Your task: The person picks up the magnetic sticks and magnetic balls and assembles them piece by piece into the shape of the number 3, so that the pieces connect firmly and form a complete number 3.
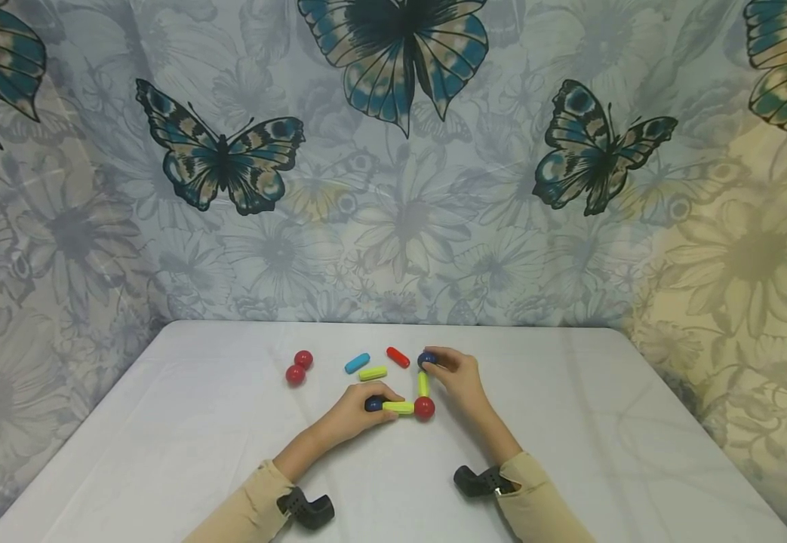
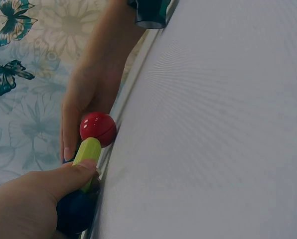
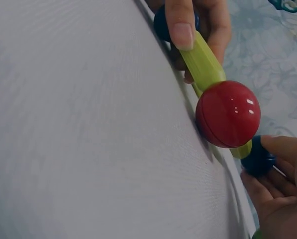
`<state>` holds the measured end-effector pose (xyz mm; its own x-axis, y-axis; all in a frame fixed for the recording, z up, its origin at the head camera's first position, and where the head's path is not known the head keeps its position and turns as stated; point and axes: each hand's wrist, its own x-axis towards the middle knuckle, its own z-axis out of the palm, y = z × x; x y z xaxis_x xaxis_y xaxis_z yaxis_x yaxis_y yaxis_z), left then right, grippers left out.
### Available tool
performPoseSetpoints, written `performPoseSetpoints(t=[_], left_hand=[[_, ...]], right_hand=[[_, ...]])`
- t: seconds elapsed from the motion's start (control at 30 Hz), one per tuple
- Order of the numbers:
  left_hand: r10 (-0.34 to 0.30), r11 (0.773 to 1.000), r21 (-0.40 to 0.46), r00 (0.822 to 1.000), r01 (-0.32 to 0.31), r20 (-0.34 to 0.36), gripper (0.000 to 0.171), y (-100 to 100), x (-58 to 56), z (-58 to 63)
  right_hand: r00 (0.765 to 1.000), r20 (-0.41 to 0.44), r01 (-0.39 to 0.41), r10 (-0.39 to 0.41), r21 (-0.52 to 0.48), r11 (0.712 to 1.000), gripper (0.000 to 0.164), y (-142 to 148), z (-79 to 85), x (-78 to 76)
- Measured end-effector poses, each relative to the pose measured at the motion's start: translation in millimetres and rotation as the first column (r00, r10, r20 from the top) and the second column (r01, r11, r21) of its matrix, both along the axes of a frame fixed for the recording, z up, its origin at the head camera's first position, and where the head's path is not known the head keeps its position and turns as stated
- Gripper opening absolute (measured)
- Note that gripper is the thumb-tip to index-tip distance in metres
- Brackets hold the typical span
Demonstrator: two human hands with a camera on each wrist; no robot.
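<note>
A red ball [image 1: 424, 408] forms the corner of an L made with two yellow-green rods. One rod [image 1: 400, 408] runs left from it to a dark blue ball [image 1: 373, 404]; the other rod [image 1: 423, 384] reaches away to a second dark blue ball [image 1: 426, 360]. My left hand [image 1: 359, 408] grips the left blue ball and its rod, thumb along the rod in the left wrist view. With thumb and fingers, my right hand [image 1: 457, 375] pinches the far blue ball [image 3: 258, 157]. In the right wrist view the red ball [image 3: 228, 114] stands between both hands.
Beyond my left hand lie a loose yellow-green rod [image 1: 373, 373], a light blue rod [image 1: 357, 363] and a red rod [image 1: 398, 357]. Two red balls [image 1: 295, 375] sit together farther left on the white table [image 1: 182, 422]. A butterfly-patterned cloth [image 1: 407, 249] hangs behind.
</note>
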<state>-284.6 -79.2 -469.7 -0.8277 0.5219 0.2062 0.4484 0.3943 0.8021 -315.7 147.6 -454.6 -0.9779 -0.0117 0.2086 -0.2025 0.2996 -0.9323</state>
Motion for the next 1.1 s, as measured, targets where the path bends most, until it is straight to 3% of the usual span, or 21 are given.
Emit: performPoseSetpoints(t=[0.97,1.1], left_hand=[[0.006,1.0,-0.002,1.0,-0.006,0.006,0.023,0.2,-1.9,-2.0],[0.005,1.0,-0.006,1.0,-0.005,0.008,0.024,0.2,-2.5,-2.2]], right_hand=[[0.998,0.06,-0.017,0.017,0.001,1.0,0.035,-4.7,-6.8,-4.0],[0.997,0.066,-0.029,0.03,-0.01,1.0,0.035,-6.3,2.8,2.7]])
